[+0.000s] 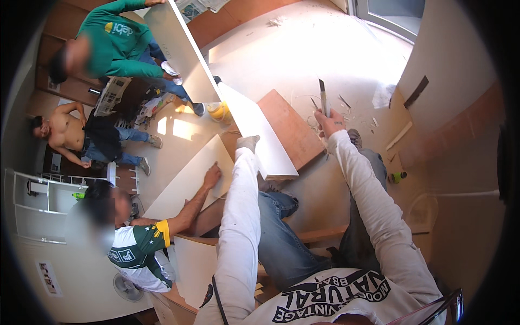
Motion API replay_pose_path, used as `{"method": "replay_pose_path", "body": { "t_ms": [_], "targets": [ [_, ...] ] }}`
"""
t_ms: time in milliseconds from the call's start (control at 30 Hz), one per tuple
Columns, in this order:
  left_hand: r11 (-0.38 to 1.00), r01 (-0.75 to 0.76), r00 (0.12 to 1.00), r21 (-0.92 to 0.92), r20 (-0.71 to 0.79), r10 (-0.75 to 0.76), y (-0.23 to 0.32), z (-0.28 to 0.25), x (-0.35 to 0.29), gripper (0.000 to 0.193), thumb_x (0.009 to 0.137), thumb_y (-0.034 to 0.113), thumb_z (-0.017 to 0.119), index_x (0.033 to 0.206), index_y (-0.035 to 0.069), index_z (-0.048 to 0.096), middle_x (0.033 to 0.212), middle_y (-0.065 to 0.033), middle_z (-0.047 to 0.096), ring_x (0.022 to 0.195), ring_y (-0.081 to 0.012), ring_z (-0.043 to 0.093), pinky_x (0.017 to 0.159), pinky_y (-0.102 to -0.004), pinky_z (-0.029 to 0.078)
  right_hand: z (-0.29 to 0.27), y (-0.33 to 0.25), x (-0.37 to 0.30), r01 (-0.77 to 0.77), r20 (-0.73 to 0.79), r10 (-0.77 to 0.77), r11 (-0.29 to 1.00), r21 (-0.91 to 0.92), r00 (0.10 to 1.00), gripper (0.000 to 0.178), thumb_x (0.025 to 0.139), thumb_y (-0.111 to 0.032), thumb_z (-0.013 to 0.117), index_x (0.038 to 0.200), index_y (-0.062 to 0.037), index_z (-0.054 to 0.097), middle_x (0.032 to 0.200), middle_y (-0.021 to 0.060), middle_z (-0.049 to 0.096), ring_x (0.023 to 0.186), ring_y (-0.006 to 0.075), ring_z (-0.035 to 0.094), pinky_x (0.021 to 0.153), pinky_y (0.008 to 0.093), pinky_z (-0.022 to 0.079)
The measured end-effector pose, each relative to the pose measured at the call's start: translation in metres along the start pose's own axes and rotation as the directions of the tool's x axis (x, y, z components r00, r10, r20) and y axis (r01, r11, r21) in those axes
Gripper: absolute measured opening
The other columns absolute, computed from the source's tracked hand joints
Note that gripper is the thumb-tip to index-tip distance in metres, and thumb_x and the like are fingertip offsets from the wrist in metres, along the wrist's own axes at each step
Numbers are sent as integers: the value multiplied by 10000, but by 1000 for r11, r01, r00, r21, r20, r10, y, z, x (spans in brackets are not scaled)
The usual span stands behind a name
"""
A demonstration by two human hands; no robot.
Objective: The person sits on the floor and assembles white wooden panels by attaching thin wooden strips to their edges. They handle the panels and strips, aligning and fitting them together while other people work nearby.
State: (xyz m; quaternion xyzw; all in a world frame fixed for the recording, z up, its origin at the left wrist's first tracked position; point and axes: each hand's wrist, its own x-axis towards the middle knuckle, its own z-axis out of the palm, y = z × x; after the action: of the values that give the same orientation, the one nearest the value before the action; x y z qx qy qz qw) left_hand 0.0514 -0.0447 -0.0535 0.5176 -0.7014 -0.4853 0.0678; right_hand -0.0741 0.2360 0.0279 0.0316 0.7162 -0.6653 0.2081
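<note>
My right hand (331,123) is closed around the handle of a knife-like tool (323,96), its dark flat blade pointing away from me. My left hand (248,143), in what looks like a greyish glove, grips the left edge of a long narrow white board (271,149). The board slants from the far left toward my knees. Beneath and beyond it lies a reddish-brown wooden panel (284,116). Thin shavings and strips (346,103) are scattered on the floor near my right hand. The fingers of my left hand are only partly visible.
At left, a co-worker (143,244) rests a hand on another pale board (189,179). Farther off, a person in green (119,43) holds a tall white panel (184,51); another person (70,130) is behind. A yellow container (219,112) and a green-capped bottle (398,177) stand on the floor.
</note>
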Motion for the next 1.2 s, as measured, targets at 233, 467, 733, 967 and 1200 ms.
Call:
{"method": "replay_pose_path", "body": {
  "t_ms": [233,467,733,967,1200],
  "targets": [
    [994,14,999,111,27,-17,30,-11,-31,342,686,173,760,917,-62,666,898,-152,678,823,-236,633,758,-338,470,11,3,-17,-82,105,70,989,124,992,192,826,-223,630,938,-68,603,638,0,518,514,96,486,398,257,392],
    [984,41,997,173,-68,-30,51,-4,-36,330,668,206,751,861,-50,669,868,-158,681,794,-254,645,743,-338,489,14,21,-22,-111,212,132,988,-107,968,192,825,-209,634,941,-58,610,640,5,518,520,103,489,411,265,407],
    [987,113,990,-114,93,-102,0,0,84,271,660,102,744,834,-87,655,880,-145,657,707,-252,619,655,-361,517,43,71,10,82,62,-65,940,-331,996,378,729,-298,632,1051,-101,635,939,200,657,899,333,635,785,391,493],
    [999,29,999,18,-25,-29,44,13,33,317,665,12,690,957,-94,626,950,-164,636,811,-273,602,772,-424,488,14,4,-38,44,198,10,963,-266,980,427,733,-320,649,1022,-8,610,979,250,630,956,401,601,850,420,473],
    [992,72,988,-105,142,-57,21,-8,63,368,680,70,693,1011,-79,634,960,-189,645,845,-294,616,797,-397,499,41,18,-32,90,305,1,955,-284,952,460,785,-375,616,1073,-19,574,1112,234,591,1057,381,560,905,416,440]
  ]
}}
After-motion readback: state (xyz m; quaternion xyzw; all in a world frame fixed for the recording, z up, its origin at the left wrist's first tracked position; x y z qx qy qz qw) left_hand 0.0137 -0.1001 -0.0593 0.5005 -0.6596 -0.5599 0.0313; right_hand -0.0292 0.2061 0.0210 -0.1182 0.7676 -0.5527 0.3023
